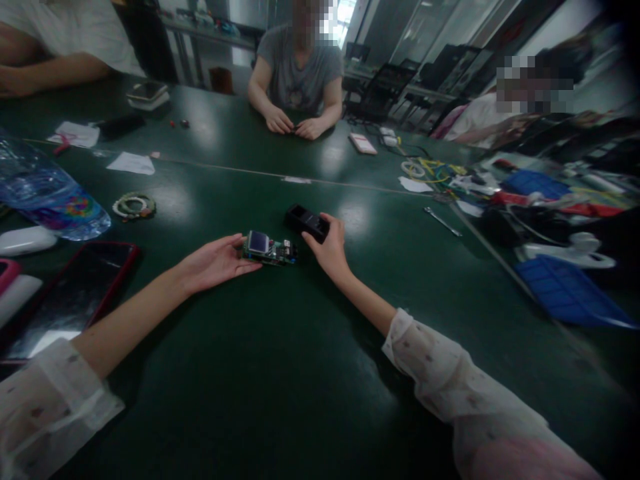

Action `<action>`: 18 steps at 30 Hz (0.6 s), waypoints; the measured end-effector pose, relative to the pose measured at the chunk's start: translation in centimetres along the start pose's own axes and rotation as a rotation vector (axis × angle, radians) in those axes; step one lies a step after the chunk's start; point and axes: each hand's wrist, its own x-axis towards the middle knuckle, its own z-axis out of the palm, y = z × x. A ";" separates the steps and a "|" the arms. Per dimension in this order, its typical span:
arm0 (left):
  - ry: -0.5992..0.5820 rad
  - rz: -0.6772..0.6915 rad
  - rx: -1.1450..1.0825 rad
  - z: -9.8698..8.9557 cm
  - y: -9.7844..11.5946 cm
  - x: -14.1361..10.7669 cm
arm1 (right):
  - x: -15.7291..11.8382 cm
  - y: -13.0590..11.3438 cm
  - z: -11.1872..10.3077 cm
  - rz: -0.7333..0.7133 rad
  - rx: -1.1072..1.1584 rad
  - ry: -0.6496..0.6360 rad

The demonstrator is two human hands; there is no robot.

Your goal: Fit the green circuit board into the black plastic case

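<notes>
My left hand (pixel 217 262) is closed around the left end of a green circuit board (pixel 279 252), which carries a small square screen (pixel 259 241) on its top. Just to the right, my right hand (pixel 329 248) grips the near end of a black plastic casing (pixel 306 221) with a rectangular window in it. The casing lies tilted on or just over the dark green table (pixel 260 373); I cannot tell whether it touches. Board and casing are close together but apart. My fingers partly hide the left end of the board and the right end of the casing.
On the left are a water bottle (pixel 55 193), a phone (pixel 75 287) and a beaded bracelet (pixel 135 205). A wrench (pixel 443 221), cables (pixel 430 170) and blue trays (pixel 570 290) lie right. Across the table sits a person in grey (pixel 300 73); others sit at both sides.
</notes>
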 end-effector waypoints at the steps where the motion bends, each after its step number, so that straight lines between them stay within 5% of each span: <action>1: 0.004 0.000 -0.001 0.0 0.0 0.0 | 0.0 0.0 0.0 -0.004 -0.003 0.001; 12: -0.027 0.006 0.004 -0.2 0.0 0.2 | 0.2 0.1 0.1 -0.032 0.010 -0.039; 18: -0.018 -0.001 0.000 -0.2 0.0 0.2 | 0.1 -0.5 -0.4 -0.054 0.091 0.053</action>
